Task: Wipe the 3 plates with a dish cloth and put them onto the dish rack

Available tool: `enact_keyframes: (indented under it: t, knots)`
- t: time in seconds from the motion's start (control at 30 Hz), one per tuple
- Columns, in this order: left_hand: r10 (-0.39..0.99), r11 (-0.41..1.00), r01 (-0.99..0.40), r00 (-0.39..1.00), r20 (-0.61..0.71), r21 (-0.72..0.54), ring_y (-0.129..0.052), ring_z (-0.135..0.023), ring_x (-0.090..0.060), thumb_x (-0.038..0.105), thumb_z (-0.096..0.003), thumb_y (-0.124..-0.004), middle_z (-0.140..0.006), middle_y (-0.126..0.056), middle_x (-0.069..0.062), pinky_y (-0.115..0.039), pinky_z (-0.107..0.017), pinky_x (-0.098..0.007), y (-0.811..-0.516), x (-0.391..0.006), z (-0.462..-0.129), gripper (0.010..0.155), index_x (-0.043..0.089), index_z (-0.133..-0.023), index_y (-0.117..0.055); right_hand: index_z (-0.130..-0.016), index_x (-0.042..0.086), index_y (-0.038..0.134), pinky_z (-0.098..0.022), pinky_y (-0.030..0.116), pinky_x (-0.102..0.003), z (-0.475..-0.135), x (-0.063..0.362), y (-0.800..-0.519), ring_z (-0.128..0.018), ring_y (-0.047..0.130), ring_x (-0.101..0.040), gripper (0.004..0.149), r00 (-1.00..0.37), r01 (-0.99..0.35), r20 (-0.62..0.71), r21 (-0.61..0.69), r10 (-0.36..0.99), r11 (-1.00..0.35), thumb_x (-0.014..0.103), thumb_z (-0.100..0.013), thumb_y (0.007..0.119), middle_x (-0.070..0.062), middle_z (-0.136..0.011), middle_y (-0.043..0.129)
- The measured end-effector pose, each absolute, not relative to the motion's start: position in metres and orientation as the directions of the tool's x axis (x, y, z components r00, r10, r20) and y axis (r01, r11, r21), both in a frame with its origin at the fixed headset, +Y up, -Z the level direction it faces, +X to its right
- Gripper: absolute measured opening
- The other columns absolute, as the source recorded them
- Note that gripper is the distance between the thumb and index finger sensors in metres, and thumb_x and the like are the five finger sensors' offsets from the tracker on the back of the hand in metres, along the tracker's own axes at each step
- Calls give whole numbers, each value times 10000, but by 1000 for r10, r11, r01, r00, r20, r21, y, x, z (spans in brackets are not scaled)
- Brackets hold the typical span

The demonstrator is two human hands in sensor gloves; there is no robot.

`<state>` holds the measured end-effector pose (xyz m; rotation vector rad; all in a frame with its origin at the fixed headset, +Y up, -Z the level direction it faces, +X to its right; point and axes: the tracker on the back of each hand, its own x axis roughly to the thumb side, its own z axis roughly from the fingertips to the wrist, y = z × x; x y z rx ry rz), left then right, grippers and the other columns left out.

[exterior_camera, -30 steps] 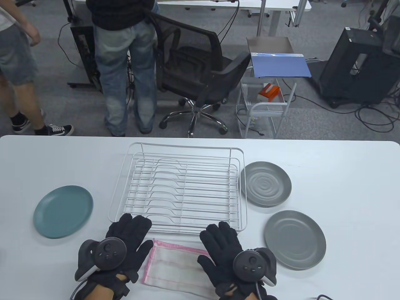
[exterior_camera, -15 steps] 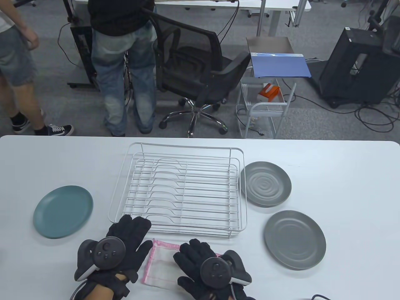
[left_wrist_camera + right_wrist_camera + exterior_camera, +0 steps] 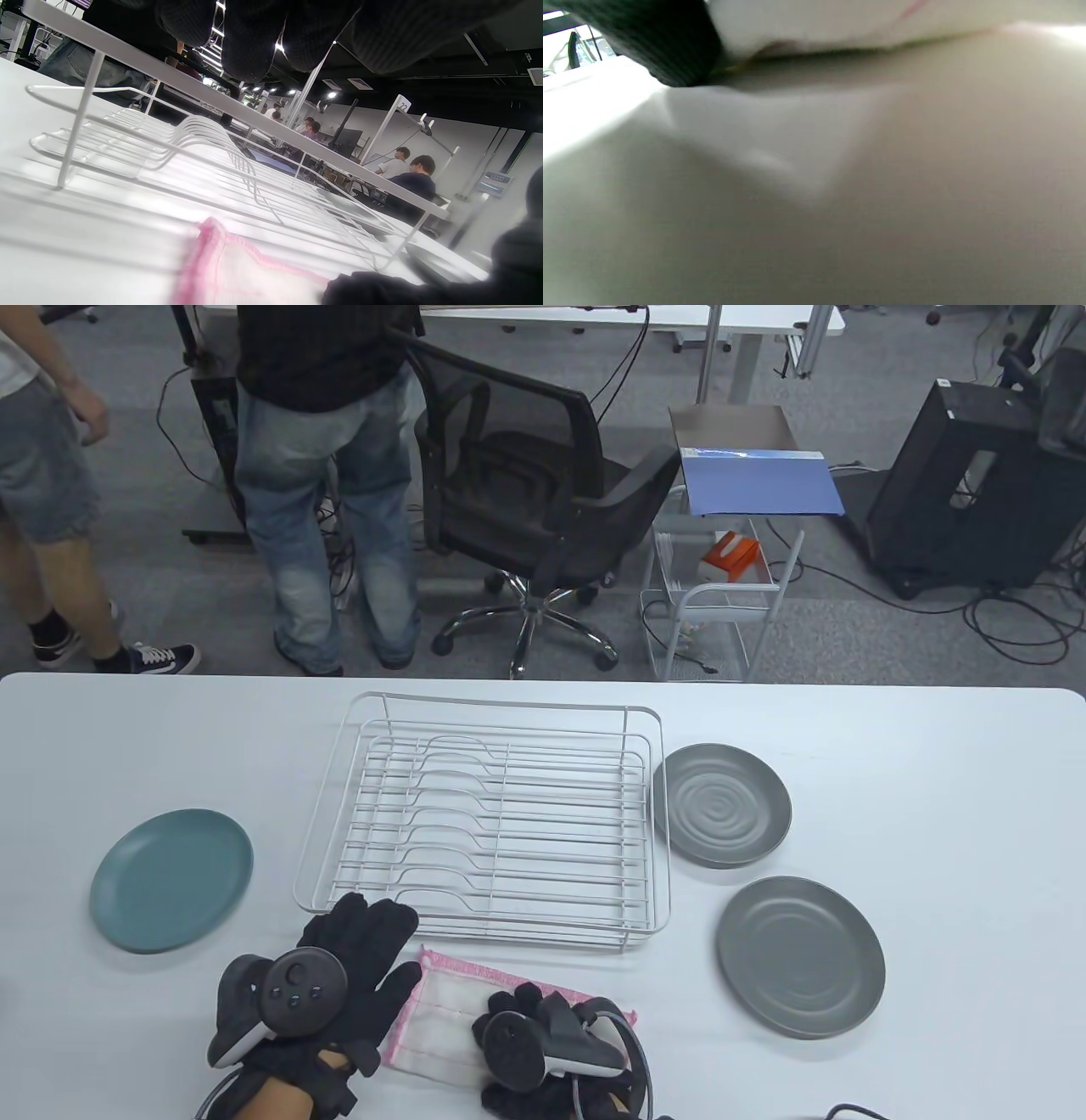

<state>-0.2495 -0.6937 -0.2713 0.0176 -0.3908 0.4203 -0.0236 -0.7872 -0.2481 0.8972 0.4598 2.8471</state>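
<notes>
A white dish cloth with a pink edge [image 3: 441, 1011] lies on the table in front of the empty wire dish rack [image 3: 509, 831]. My right hand [image 3: 513, 1010] is turned on its side over the cloth, fingers curled into it. The right wrist view shows the cloth [image 3: 840, 21] beside a gloved finger [image 3: 657, 42]. My left hand [image 3: 361, 929] lies flat and open left of the cloth, fingertips at the rack's front rail [image 3: 237, 110]. A teal plate [image 3: 172, 880] sits far left. Right of the rack sit a rippled grey plate [image 3: 722, 804] and a smoother grey plate [image 3: 801, 956].
The white table [image 3: 933, 814] reaches its far edge just behind the rack. Beyond it stand two people, an office chair [image 3: 543, 500] and a wire trolley [image 3: 721, 594]. A cable end [image 3: 848, 1110] shows at the near edge.
My right hand slid left from beside the cloth onto it, rolled on its side and curled its fingers into the fabric, bunching the right part. The left hand barely shifted.
</notes>
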Motion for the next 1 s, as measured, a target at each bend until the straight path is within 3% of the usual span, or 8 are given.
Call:
enact_keyframes:
  t: [0.3,0.4,0.57,0.77,1.0]
  knots:
    - [405,910,-408,837,368,-74,-495,-1069,-519,527,-561,-700,-1147,-650,-162,-360,-723,-698,-694,-249,-272,607,257,-1090,-570,-908,115,692,-598,609,-617,-242,-31,-775,-860,638,-487,550,-757,48,652,108,34,-993,395,-446,795,-211,-970,620]
    - [408,907,-416,836,366,-62,-499,-1070,-517,527,-561,-698,-1147,-651,-161,-365,-723,-698,-692,-252,-271,607,257,-1089,-569,-897,96,742,-587,630,-614,-245,-21,-769,-843,680,-483,544,-759,-77,628,170,168,-982,389,-442,795,-221,-950,678]
    - [441,885,-464,820,364,-28,-512,-1070,-514,523,-560,-697,-1143,-661,-161,-379,-720,-699,-688,-260,-270,608,254,-1090,-568,-888,76,764,-575,640,-618,-255,12,-752,-831,700,-488,542,-712,-423,495,264,498,-867,389,-447,789,-236,-936,703]
    - [466,871,-490,813,349,-23,-525,-1067,-512,521,-561,-692,-1141,-664,-160,-387,-722,-697,-689,-265,-272,605,255,-1089,-567,-886,56,768,-568,637,-625,-262,55,-744,-821,703,-496,542,-475,-772,299,310,828,-555,384,-454,785,-251,-926,707]
    - [475,868,-497,814,335,-23,-548,-1059,-512,522,-560,-691,-1137,-673,-157,-399,-720,-699,-690,-267,-273,604,253,-1087,-571,-891,33,759,-571,621,-639,-265,83,-744,-812,691,-514,546,-115,-914,178,366,977,-174,376,-467,777,-272,-918,700]
